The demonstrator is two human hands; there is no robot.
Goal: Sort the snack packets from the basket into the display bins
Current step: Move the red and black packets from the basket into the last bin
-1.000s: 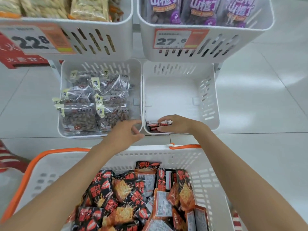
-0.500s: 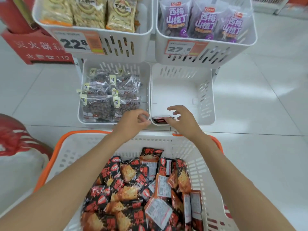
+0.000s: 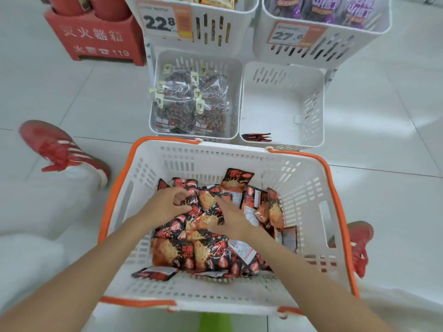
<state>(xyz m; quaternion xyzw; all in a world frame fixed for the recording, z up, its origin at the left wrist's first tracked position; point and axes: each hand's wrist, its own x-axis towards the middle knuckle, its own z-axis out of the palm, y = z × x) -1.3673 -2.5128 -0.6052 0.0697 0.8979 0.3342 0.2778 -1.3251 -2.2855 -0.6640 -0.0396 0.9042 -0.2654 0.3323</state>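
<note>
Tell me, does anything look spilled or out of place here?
Nothing stands out. The snack packets lie heaped inside the basket, a small stack sits in the near corner of the lower right bin, and none lie on the floor.

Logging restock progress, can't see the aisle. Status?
Left hand gripping snack packets in basket; right hand flat on the pile. Lower right bin holds only a few. Nothing in the way.

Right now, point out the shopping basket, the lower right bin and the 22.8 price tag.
shopping basket (image 3: 227,159), head view, on its white back wall.
lower right bin (image 3: 280,111), head view, on its bare floor.
22.8 price tag (image 3: 159,21), head view, on the printed digits.
</note>
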